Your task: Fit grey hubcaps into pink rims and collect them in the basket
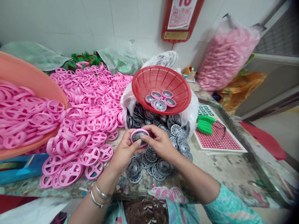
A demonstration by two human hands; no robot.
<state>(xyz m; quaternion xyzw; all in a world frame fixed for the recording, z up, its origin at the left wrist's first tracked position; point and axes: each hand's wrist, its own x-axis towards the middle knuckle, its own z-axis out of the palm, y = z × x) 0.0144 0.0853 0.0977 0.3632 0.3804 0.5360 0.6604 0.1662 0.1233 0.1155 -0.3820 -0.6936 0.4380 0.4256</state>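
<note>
Between both hands, above the workbench, is a toy wheel (139, 137) made of a pink ring with a grey hubcap disc set in it. My left hand (126, 151) grips its left side, the thumb pressed on the grey face. On the other side my right hand (161, 143) grips the rim, its thumb also on the disc. Loose grey hubcap discs (163, 167) lie beneath and around the hands. To the left spreads a heap of pink spoked rings (90, 155). A red basket (149, 74) behind the hands holds several pink-and-grey wheels (160, 105).
An orange tub (28, 65) of pink rings leans at the left, above a blue tape dispenser (25, 168). A white bag (193, 109) of discs lies under the basket. Right are a green clip-like item (205, 124), sticker sheets (219, 140) and a bag of pink parts (226, 56).
</note>
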